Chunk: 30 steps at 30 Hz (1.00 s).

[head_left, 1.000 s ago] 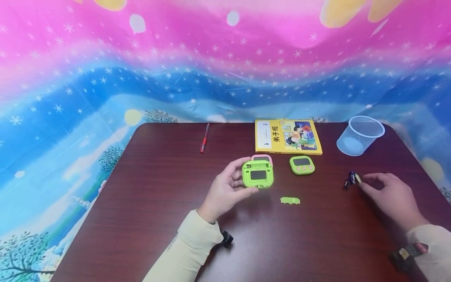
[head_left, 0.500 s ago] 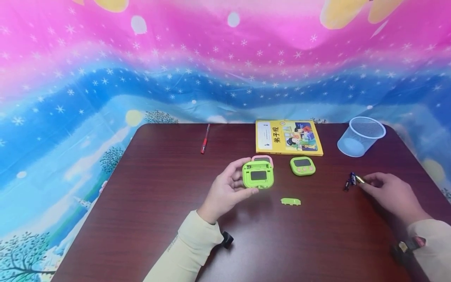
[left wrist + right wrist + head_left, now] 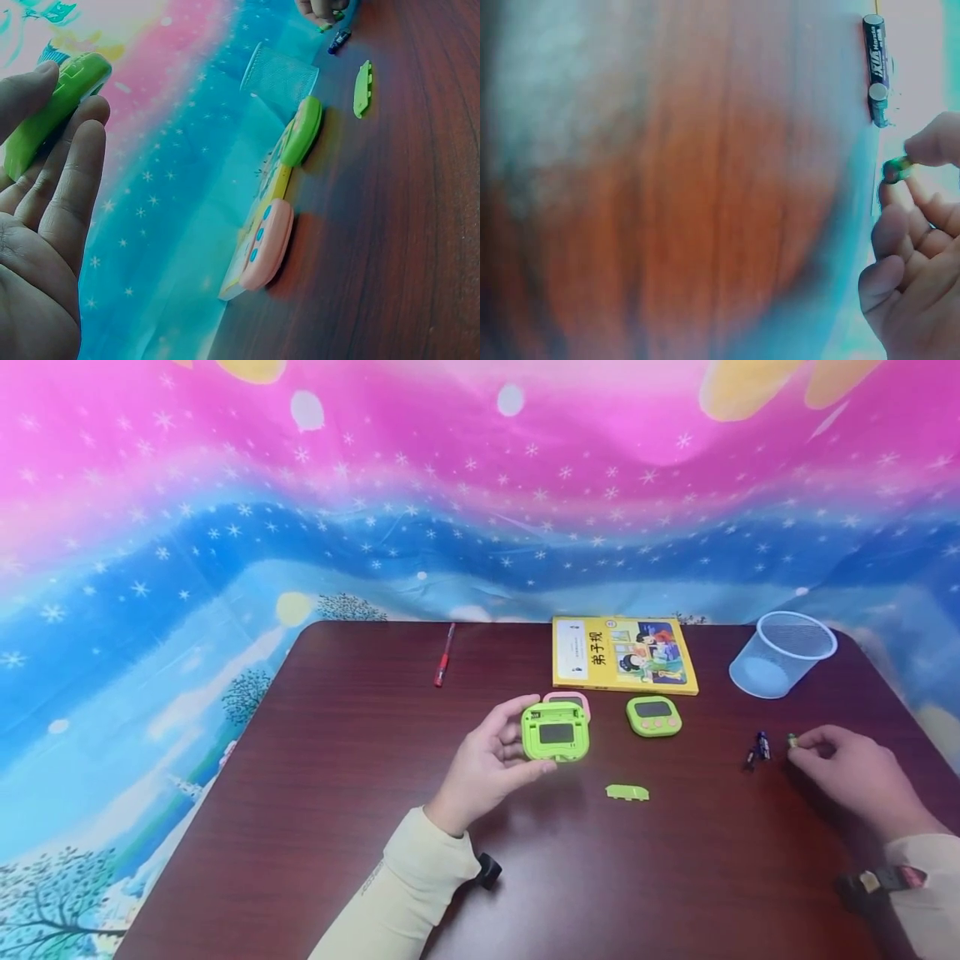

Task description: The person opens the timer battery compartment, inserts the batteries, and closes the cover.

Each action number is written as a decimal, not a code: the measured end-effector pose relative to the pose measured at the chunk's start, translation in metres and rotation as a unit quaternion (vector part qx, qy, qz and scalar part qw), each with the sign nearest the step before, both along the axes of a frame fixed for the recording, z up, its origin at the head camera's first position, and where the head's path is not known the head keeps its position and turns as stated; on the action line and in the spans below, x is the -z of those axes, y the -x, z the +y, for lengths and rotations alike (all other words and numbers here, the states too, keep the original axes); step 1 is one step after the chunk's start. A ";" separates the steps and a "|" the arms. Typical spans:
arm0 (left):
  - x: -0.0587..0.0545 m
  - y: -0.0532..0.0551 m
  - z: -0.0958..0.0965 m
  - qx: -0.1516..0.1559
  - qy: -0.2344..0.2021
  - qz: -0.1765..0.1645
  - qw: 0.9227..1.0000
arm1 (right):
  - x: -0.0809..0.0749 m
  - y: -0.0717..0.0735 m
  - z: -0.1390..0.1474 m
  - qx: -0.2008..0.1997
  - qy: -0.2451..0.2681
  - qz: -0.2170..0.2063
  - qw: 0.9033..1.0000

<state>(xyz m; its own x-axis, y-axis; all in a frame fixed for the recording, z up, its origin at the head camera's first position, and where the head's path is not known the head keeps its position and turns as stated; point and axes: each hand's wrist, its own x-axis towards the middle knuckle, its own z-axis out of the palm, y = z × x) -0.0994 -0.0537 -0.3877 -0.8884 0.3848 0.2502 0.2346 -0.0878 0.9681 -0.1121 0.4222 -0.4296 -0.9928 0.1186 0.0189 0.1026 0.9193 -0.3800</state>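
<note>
My left hand (image 3: 480, 772) holds a light green electronic timer (image 3: 557, 752) by its left side, thumb at the lower edge. Its back faces me, with the battery slot along the top uncovered. In the left wrist view the timer (image 3: 64, 105) shows edge-on between thumb and fingers. My right hand (image 3: 855, 777) pinches a small battery (image 3: 897, 169) with a green and gold end between thumb and fingertip; most of it is hidden. Just left of that hand, several dark batteries (image 3: 762, 746) lie on the table. A green battery cover (image 3: 627, 792) lies before the timer.
A second green timer (image 3: 654, 717) lies by the yellow book (image 3: 626, 653). A pink timer (image 3: 270, 244) sits partly behind the held one in the head view. A mesh basket (image 3: 780, 656) stands at the back right, a red pen (image 3: 444, 656) at the back left.
My right hand has drawn the battery rightward, apart from the dark ones. The left hand keeps its hold on the timer. The head view has shifted slightly.
</note>
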 end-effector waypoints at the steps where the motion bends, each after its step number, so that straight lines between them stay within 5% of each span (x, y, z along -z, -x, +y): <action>1: 0.000 0.000 0.000 -0.001 0.003 -0.001 1.000 | 0.000 -0.001 -0.001 0.003 0.005 0.005 1.000; 8: 0.001 -0.001 -0.002 -0.001 0.005 -0.006 1.000 | 0.000 -0.006 -0.011 0.009 0.021 0.058 0.998; 16: 0.001 0.000 0.002 0.004 0.001 -0.004 1.000 | -0.010 -0.018 -0.021 0.022 0.076 0.042 0.996; 30: 0.002 0.000 0.003 0.007 0.010 -0.005 1.000 | -0.052 -0.032 -0.076 0.000 0.192 0.077 0.978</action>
<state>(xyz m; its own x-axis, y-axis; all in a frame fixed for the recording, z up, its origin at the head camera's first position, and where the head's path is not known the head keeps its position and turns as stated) -0.0994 -0.0504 -0.3897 -0.8854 0.4020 0.2335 0.2239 -0.0714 0.9720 -0.0805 0.3467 -0.3775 -0.9816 0.1458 0.1232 0.0161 0.7061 -0.7079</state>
